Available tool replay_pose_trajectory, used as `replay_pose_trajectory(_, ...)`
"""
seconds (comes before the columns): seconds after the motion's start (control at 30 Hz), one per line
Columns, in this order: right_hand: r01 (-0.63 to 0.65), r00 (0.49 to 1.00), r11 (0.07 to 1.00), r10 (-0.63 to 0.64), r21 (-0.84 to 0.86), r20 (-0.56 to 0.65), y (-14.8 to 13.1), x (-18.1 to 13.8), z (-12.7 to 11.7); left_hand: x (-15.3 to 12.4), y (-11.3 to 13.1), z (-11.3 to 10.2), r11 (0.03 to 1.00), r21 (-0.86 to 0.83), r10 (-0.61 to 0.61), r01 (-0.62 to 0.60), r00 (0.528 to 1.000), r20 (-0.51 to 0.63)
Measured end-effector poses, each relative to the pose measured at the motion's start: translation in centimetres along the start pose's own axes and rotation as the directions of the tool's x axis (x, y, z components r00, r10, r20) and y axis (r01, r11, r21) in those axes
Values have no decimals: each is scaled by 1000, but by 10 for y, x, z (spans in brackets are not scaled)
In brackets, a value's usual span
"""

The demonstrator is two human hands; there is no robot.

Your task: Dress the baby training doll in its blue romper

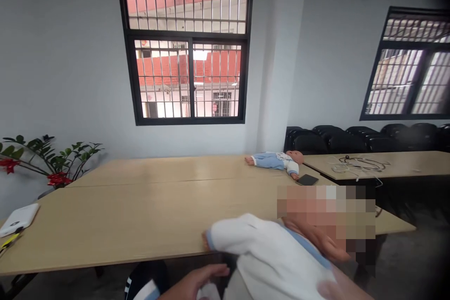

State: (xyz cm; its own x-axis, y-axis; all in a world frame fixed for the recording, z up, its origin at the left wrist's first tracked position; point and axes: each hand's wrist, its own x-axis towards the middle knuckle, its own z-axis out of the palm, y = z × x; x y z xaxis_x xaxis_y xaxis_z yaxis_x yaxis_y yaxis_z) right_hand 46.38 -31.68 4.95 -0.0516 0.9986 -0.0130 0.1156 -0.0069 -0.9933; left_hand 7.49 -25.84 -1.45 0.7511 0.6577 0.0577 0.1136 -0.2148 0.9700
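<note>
nearest me, at the bottom of the head view, i have the left hand [193, 283] half open, fingers reaching toward the doll [277, 253] with a gap between them; something whitish sits in that gap, and i can't tell whether the hand has hold of it. the right hand [330, 287] lies against the doll's white clothing low on the right, blurred and cut by the frame, so i can't say how far its fingers are closed or whether they grip. the doll is in front of me, between the hands and over the near edge of the table [140, 225], in a white top with blue trim, one sleeve stretched out to the left and its head end covered by blurred squares. left of the left hand i see dark cloth [144, 274] with white stripes, below the table edge. on the table at far left lie a white case [20, 219] and, just beside it, a yellow object [10, 240]. toward the back right, a second doll [269, 160] in blue and white lies with its head to the right, a dark flat thing [307, 179] by its hand. beyond the left end stands a plant [75, 157] with red ribbon [59, 179]; to the right, another table [411, 166] bears loose cables [365, 164], with black chairs [351, 140] behind it. farthest off, a barred window [191, 35] and a second window [418, 47] are set in the pale wall [70, 56].
</note>
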Motion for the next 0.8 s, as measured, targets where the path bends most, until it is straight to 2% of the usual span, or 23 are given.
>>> replay_pose_trajectory(0.07,-9,999,1000,8,13,54,-11,35,14,14,15,-3,997,10,78,-78,997,4)
replay_pose_trajectory(0.13,6,988,1000,-10,27,155,-23,76,34,26,22,-9,994,6,109,-109,993,-49)
replay_pose_trajectory(0.2,9,968,999,-18,37,250,-33,119,54,36,20,-17,993,-24,112,-116,987,-116)
replay_pose_trajectory(0.27,-9,958,1000,5,13,287,-38,160,70,45,10,-27,992,-105,46,-73,970,-239)
replay_pose_trajectory(0.3,-21,960,1000,19,3,280,-38,178,76,50,3,-32,986,-161,-15,-40,945,-326)
replay_pose_trajectory(0.37,-45,961,999,41,7,274,-35,213,84,60,-11,-43,959,-283,-134,-10,866,-481)
replay_pose_trajectory(0.43,-71,955,997,60,26,290,-28,243,90,71,-21,-54,920,-388,-190,-52,807,-559)
replay_pose_trajectory(0.57,-114,942,993,107,4,319,-17,295,94,96,-32,-76,837,-534,-248,-123,784,-569)
replay_pose_trajectory(0.7,-144,930,987,158,-66,331,-11,338,95,119,-41,-95,761,-642,-360,-96,760,-541)
replay_pose_trajectory(0.8,-158,935,981,186,-114,302,-4,366,96,135,-47,-105,724,-687,-405,-67,764,-502)
